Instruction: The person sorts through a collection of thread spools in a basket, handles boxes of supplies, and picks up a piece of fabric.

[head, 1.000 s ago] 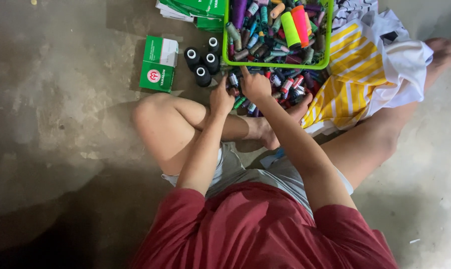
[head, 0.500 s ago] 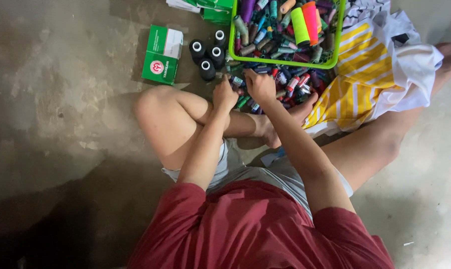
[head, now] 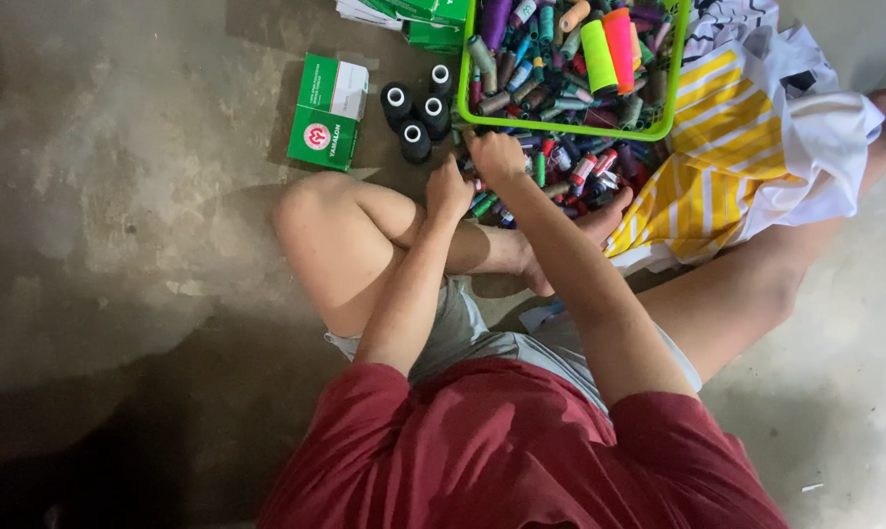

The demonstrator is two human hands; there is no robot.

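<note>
Sorting through loose thread spools [head: 560, 171] heaped on the floor beside the green basket [head: 560, 129], left hand [head: 450, 188] and right hand [head: 497, 155] curl closed on small, light, rigid spools, likely best pinched around their wound middles

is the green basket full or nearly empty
Full: the green basket is packed with thread spools up to its rim, and more lie heaped on the floor beside it.

A pile of loose spools [head: 560, 171] is lying on the floor [head: 119, 196] in front of the crossed legs, with both hands resting on its near left edge. A basket [head: 560, 127] filled with spools is sitting just behind the pile. Four spools [head: 418, 113] are standing to its left, a box [head: 327, 113] is lying further left, and folded cloth [head: 737, 157] is lying to the right.
</note>
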